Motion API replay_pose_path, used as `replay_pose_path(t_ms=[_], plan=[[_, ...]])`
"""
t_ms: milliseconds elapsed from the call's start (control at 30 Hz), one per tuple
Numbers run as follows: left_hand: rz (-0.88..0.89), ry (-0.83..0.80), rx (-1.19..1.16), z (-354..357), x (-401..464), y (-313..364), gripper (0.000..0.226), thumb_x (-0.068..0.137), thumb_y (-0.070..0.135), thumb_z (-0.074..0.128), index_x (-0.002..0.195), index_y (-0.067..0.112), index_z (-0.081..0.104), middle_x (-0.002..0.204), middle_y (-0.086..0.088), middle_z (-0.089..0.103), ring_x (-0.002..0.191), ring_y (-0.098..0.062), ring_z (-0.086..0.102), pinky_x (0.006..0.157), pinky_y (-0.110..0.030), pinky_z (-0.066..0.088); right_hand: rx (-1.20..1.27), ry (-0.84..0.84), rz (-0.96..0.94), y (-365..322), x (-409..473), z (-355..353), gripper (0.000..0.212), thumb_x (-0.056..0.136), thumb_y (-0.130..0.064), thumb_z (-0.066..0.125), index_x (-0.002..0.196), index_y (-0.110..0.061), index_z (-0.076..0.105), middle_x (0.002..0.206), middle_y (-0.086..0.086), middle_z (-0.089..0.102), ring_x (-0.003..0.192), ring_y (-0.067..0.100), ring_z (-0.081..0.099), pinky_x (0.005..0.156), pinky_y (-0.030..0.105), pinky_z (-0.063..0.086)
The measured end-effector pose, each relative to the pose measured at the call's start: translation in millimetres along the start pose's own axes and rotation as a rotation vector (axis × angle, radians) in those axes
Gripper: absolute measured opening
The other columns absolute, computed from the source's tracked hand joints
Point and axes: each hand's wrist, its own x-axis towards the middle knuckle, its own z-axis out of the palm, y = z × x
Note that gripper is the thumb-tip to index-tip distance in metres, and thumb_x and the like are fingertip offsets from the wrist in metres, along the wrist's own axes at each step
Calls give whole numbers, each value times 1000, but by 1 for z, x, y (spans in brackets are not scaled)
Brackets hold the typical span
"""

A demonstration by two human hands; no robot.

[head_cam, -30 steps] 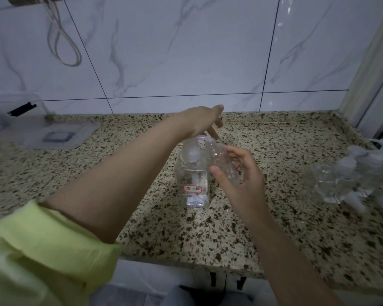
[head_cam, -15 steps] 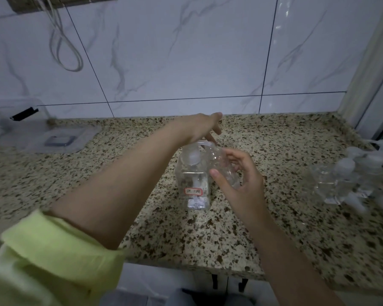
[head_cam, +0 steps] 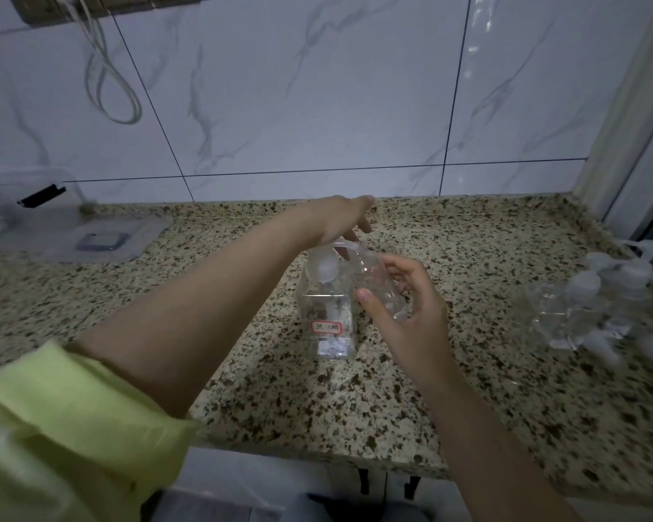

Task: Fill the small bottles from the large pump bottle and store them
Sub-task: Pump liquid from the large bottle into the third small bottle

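A clear box [head_cam: 53, 220] sits far left on the desk [head_cam: 242, 389]. The left hand [head_cam: 345, 220] presses flat on the pump [head_cam: 345, 244] of the big bottle [head_cam: 327, 310] in the middle. The right hand [head_cam: 404, 307] grips a small bottle [head_cam: 377, 284], tipped at the spout. Almost nothing has moved since before, so filling likely goes on. More bottles [head_cam: 596, 307] wait far right.

Home kitchen/bath: speckled granite counter [head_cam: 468, 371], marble wall tiles [head_cam: 317, 88].
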Motion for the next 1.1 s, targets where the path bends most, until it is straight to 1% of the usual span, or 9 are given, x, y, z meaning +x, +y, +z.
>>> replay_pose_path(t_ms=[133,233,300,400,500,567,667,800,1100], plan=[[13,20,-52,-2,-1,-1,65,106,52,13,124,19,66,112,-3,74,116,-25,60,110,-45,37,-4,-1,-11,-1,1,0,43,86,-20,79,124,-25,61,115,-23,65,109,-1,61,90,12,46],[-4,-14,-13,0,-2,0,66,106,51,12,127,19,65,118,-4,72,121,-26,56,112,-45,33,-13,-8,1,0,0,1,43,85,-26,78,124,-24,61,116,-21,66,111,2,61,93,21,49],[19,5,-13,-2,-3,2,65,106,51,13,128,18,65,114,-4,73,118,-25,58,111,-44,35,2,7,10,-1,0,0,42,85,-30,77,123,-28,61,118,-23,66,112,4,62,94,29,52],[15,-2,5,-1,-3,2,65,106,52,13,128,20,65,119,-4,72,118,-25,57,110,-45,36,-6,3,20,-4,0,0,42,84,-30,76,121,-34,58,116,-27,64,109,-2,61,94,26,53],[14,19,43,-1,-2,2,65,106,52,13,127,19,65,118,-4,72,117,-25,58,108,-43,37,-13,-3,33,-5,0,0,42,83,-32,76,121,-36,57,117,-29,62,109,-3,61,95,35,55],[26,44,32,-1,-2,1,64,105,53,15,124,19,66,110,-2,74,113,-24,61,109,-45,38,-18,4,27,-5,0,1,43,83,-32,76,122,-34,57,117,-27,62,109,-1,61,95,38,55],[8,24,29,1,-2,0,65,106,53,14,125,19,66,115,-3,73,116,-24,59,108,-42,37,-25,13,20,-3,0,0,44,84,-27,78,124,-30,59,116,-24,64,111,3,62,97,42,55],[46,44,-20,-1,-5,0,62,106,51,15,125,19,65,109,-1,75,111,-21,63,107,-41,39,-6,13,46,-3,0,1,43,84,-36,77,124,-33,59,120,-27,63,112,5,62,96,52,54],[41,16,13,-1,-6,0,63,105,54,16,128,20,64,112,1,74,113,-19,60,106,-40,35,-24,15,31,-2,0,2,44,85,-24,79,124,-31,59,118,-23,65,112,4,62,97,45,55]])
